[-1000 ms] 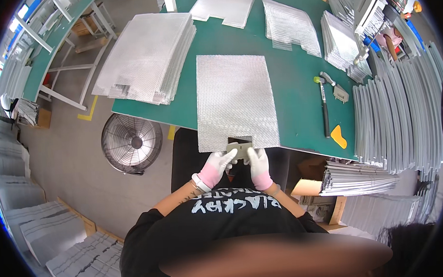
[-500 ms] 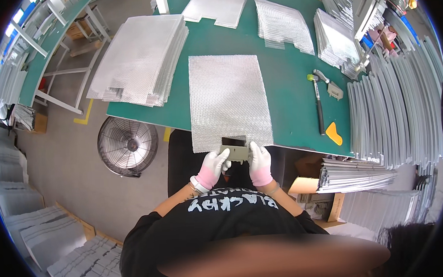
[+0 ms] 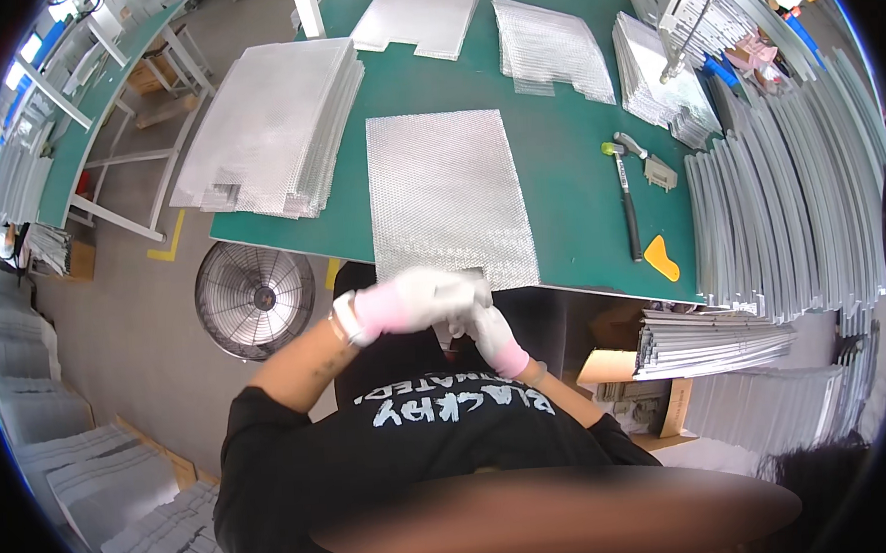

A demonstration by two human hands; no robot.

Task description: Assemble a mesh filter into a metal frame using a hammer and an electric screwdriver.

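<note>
A silvery mesh sheet (image 3: 449, 191) lies on the green table with its notched edge at the near side, towards my body. At that edge my left hand (image 3: 424, 297), in a white and pink glove, reaches across and over the fingers of my right hand (image 3: 491, 336), gloved alike. The left fingers are bent down, their tips hidden. My right hand is closed below them, its thumb side towards the left hand. A sliver of a grey plastic piece (image 3: 443, 334) shows under the left hand; the gloves cover the rest.
Stacks of mesh sheets (image 3: 264, 116) stand at the left and along the back. On the right lie a hammer (image 3: 629, 207), a grey-handled tool (image 3: 647, 161), a yellow scraper (image 3: 661, 258) and many grey strips (image 3: 781, 219). A floor fan (image 3: 262, 298) stands left of me.
My left hand has swung up and right over my right hand, which turned inward and left. The grey plastic piece, plainly visible between both hands before, is now mostly covered. The view shifted slightly.
</note>
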